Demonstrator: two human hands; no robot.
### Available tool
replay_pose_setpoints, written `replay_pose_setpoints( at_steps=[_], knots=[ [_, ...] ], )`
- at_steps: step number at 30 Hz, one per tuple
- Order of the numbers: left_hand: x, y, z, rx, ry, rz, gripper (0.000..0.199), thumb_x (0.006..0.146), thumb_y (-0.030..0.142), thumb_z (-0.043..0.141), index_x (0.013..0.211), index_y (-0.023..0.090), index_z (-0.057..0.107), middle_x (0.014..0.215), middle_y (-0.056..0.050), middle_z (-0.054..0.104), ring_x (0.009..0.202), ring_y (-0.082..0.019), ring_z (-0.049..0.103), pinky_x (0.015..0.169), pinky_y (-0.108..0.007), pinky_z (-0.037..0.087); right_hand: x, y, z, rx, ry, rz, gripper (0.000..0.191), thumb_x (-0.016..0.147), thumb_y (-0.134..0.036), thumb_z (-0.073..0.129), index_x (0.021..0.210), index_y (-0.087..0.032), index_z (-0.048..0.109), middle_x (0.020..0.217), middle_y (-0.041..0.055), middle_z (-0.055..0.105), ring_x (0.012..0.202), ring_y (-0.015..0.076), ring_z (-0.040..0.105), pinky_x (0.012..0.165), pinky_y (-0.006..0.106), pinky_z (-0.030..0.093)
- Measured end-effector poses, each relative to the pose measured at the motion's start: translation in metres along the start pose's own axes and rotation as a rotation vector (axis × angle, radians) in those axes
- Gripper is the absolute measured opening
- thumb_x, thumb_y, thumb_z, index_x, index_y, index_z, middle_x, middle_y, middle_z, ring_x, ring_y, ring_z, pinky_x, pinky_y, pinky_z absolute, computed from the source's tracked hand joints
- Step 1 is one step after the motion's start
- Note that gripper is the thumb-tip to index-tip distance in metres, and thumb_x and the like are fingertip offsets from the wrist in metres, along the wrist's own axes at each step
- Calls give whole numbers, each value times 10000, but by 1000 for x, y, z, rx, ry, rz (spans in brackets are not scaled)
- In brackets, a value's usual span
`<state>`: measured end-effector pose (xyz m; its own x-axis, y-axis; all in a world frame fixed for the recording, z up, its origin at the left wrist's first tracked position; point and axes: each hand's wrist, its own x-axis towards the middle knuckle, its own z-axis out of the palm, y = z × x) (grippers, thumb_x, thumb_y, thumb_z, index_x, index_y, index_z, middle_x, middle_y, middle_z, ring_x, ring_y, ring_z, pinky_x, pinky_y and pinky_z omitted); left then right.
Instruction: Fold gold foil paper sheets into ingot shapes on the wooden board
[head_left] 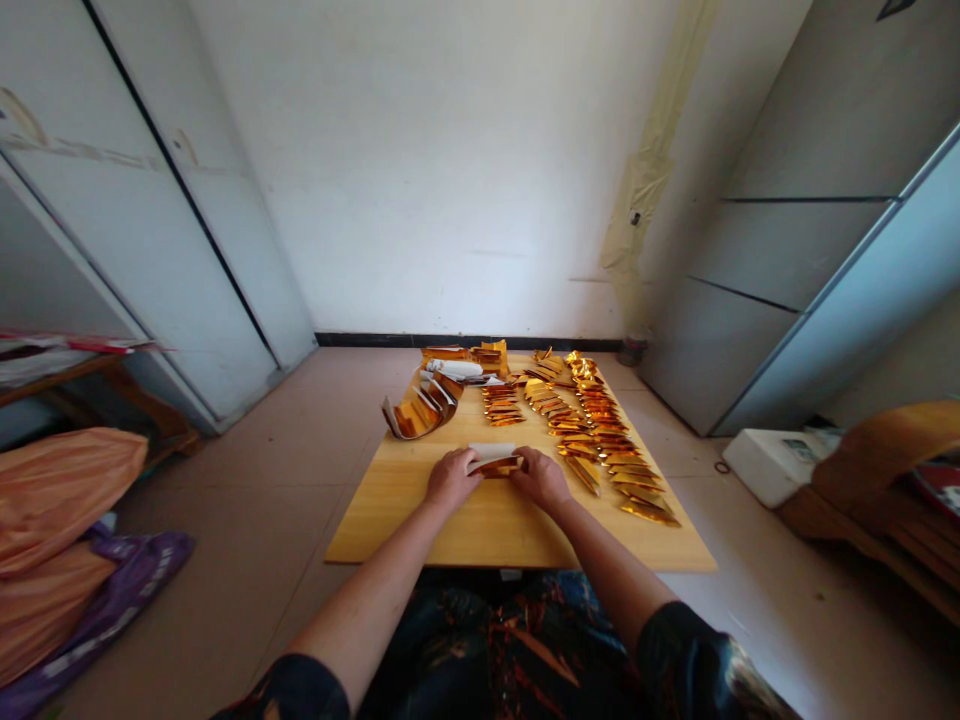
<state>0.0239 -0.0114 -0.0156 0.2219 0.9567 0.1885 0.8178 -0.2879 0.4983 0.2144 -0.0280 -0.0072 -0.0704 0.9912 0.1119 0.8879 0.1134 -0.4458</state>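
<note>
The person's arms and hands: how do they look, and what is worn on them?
The left hand and right hand are ungloved, with bare wrists. Short, dark sleeves leave the forearms bare; the right sleeve shows paler patches.

The held sheet [491, 452] looks like paper with a matt white face; the folded gold pieces [582, 474] are glossy, like metallic foil paper; the tabletop [390, 520] is smooth wood; the orange bag [64, 500] seems thin, wrinkled plastic; the wall [420, 200] is matt
</note>
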Motion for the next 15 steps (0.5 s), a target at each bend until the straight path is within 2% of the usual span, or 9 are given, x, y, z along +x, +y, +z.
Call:
replay_pose_setpoints(
  at_steps=[4,8,15],
  knots=[
    [4,-1,-4,9,-54,9,127,716,172,635,837,199,664,850,-18,645,813,-158,588,710,-238,418,2,-1,-1,-44,28,-26,300,769,-206,575,1060,-259,625,1007,23,610,795,139,590,635,221,378],
    [6,-5,-4,5,-77,18,123,719,175,624,817,210,689,830,-10,630,801,-148,582,698,-228,414,-2,-2,4,-106,7,-32,195,798,-179,537,927,-259,660,945,17,612,795,138,586,620,224,366],
    [3,-20,2,-50,24,67,283,701,27,523,849,201,690,858,-16,622,844,-142,571,734,-233,426,-2,-2,5,-219,-15,-103,219,851,-188,473,962,-265,645,935,29,625,757,147,587,611,239,364]
  ],
)
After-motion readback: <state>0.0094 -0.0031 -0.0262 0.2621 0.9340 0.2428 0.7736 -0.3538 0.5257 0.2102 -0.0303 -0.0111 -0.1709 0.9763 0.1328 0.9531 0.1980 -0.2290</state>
